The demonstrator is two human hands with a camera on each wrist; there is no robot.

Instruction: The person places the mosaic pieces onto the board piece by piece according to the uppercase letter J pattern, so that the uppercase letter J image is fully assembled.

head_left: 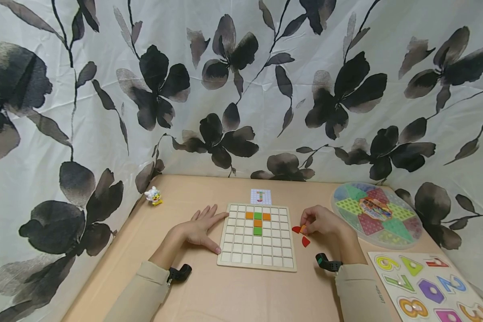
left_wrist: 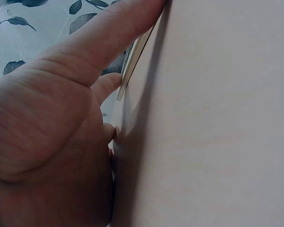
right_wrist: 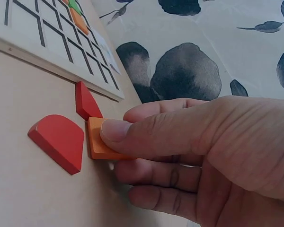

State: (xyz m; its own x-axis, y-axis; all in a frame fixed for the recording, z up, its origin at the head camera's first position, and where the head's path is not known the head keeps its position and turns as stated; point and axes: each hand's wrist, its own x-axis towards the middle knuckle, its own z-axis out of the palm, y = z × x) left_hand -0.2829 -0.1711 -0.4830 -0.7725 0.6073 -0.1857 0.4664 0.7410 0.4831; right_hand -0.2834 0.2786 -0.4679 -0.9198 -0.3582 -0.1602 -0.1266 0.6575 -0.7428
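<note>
A white grid board (head_left: pixel 239 248) lies mid-table, with orange and green square tiles (head_left: pixel 257 230) set in a T-like pattern in its upper cells. My left hand (head_left: pixel 199 228) rests at the board's left edge, fingers spread, thumb and index touching its side. To the right of the board, my right hand (head_left: pixel 324 222) pinches an orange square tile (right_wrist: pixel 97 142) between thumb and fingers. Two red quarter-round pieces lie by that tile: one red piece (right_wrist: pixel 59 142) nearer me, another red piece (right_wrist: pixel 86 101) close to the board's edge.
A small pattern card (head_left: pixel 260 196) lies behind the board. A round patterned disc (head_left: pixel 372 239) sits at the back right, with a number-and-shape sheet (head_left: pixel 420 273) in front of it. A little toy figure (head_left: pixel 154 196) stands at the back left. A floral curtain (head_left: pixel 241 112) hangs behind the table.
</note>
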